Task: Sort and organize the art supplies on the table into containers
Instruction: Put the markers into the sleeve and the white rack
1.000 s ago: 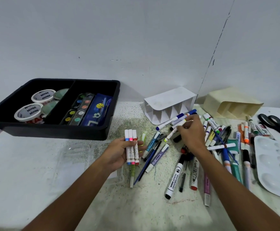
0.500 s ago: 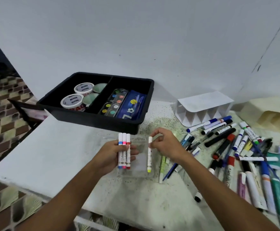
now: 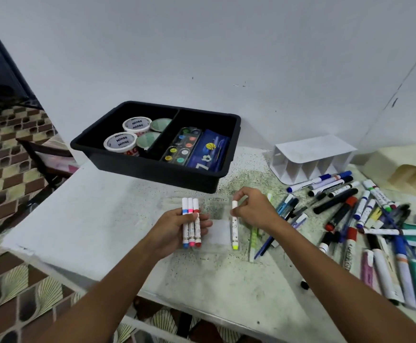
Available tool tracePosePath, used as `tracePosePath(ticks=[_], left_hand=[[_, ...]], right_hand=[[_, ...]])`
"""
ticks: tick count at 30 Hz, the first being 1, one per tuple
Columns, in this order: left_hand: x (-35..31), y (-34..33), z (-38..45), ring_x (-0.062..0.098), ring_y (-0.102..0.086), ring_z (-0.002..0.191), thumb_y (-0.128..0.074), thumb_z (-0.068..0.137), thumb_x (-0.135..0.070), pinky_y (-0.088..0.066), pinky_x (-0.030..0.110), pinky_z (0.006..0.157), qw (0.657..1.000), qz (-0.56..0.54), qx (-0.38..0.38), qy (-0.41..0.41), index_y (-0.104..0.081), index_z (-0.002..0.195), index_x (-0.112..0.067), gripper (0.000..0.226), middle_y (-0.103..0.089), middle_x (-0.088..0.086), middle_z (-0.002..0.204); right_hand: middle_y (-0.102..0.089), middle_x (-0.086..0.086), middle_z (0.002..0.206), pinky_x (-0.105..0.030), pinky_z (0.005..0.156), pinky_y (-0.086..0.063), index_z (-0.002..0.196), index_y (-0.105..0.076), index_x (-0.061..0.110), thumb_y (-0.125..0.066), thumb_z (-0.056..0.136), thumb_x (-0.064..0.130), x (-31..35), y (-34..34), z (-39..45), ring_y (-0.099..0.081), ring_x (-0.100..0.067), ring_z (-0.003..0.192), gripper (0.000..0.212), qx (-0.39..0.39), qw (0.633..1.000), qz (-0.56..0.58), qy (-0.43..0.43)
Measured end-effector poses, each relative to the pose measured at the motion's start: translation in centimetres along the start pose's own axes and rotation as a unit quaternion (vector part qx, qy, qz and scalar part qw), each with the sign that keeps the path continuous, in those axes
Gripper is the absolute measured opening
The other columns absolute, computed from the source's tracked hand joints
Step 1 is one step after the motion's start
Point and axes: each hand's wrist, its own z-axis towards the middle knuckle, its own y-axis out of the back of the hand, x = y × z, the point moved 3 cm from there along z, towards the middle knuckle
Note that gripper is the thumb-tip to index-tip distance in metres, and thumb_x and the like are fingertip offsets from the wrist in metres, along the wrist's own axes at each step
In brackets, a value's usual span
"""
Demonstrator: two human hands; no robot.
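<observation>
Sitting at the table's [image 3: 78,219] far edge, the black tray [image 3: 152,169] holds paints; loose pens [image 3: 350,214] crowd the right edge. Near the front edge the left hand [image 3: 177,226] grips three crayons [image 3: 190,222] side by side, while the right hand [image 3: 254,209] pinches a yellow crayon [image 3: 234,225] by its cap. They look light, stiff and smooth; mid-barrel seems the steadier hold.

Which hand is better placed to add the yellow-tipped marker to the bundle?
Right. The right hand already pinches the yellow-tipped marker upright, just beside the three markers the left hand grips, so it likely needs only a short move across.
</observation>
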Motion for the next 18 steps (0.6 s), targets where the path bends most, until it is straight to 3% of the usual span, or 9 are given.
tracePosePath(ticks=[6,12,18], left_hand=[[0.1,0.2,0.1,0.033,-0.07,0.093,-0.049,0.096,0.001,-0.06,0.037,0.071,1.0,-0.004,0.003,-0.006,-0.056,0.115,0.011,0.023,-0.068,0.028,0.108],[0.2,0.4,0.0,0.035,-0.069,0.098,-0.048,0.096,0.001,-0.06,0.038,0.072,0.999,-0.028,0.009,-0.015,-0.052,0.122,0.011,0.028,-0.066,0.028,0.112],[0.2,0.4,-0.1,0.033,-0.07,0.096,-0.047,0.097,0.0,-0.061,0.04,0.074,0.999,-0.042,0.015,-0.013,-0.055,0.119,0.007,0.024,-0.067,0.025,0.111]], right_hand=[[-0.065,0.001,0.072,-0.035,0.068,-0.053,0.084,-0.059,0.024,-0.083,0.074,0.023,-0.1,-0.4,-0.1,-0.064,-0.02,0.064,0.027,0.004,0.995,-0.101,0.011],[-0.05,0.012,0.067,-0.027,0.062,-0.038,0.125,-0.059,0.021,-0.087,0.068,0.031,0.4,0.1,-1.1,-0.05,-0.008,0.063,0.064,0.061,0.984,-0.163,0.028],[-0.05,-0.001,0.117,-0.034,0.086,-0.046,0.139,-0.048,0.028,-0.087,0.062,0.042,0.7,0.2,-1.9,-0.055,-0.024,0.112,0.088,0.104,0.951,-0.289,0.037]])
